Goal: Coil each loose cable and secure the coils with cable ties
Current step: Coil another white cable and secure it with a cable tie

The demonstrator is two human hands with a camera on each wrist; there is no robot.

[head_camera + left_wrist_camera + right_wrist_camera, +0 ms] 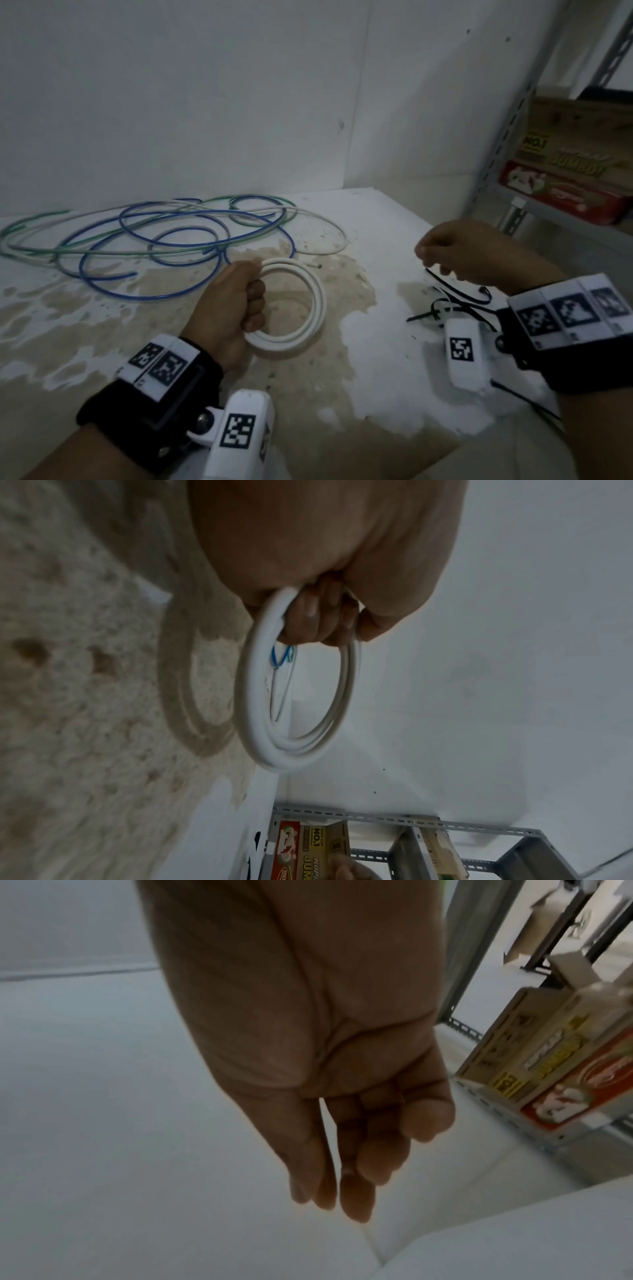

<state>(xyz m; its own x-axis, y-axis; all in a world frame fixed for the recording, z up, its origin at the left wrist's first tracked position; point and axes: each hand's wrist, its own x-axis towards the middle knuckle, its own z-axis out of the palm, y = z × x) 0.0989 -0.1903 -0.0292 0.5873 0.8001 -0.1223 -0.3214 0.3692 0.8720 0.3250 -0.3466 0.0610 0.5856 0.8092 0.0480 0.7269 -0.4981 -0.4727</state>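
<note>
Beyond your left fingertips, the loose blue, green and white thin cables (164,233) lie tangled, waiting their turn. Your left hand (227,305) has its fingers wrapped round the coiled white round cable (308,308), probably so the loops cannot spring open before tying. Your right hand (462,253) hovers with fingers loosely together; whether they pinch anything, you cannot tell. Just under them lies the heap of black plastic cable ties (455,301).

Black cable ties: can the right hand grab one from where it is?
Probably yes. The right hand hovers just above the black cable ties on the table, holding nothing, with nothing between them.
</note>
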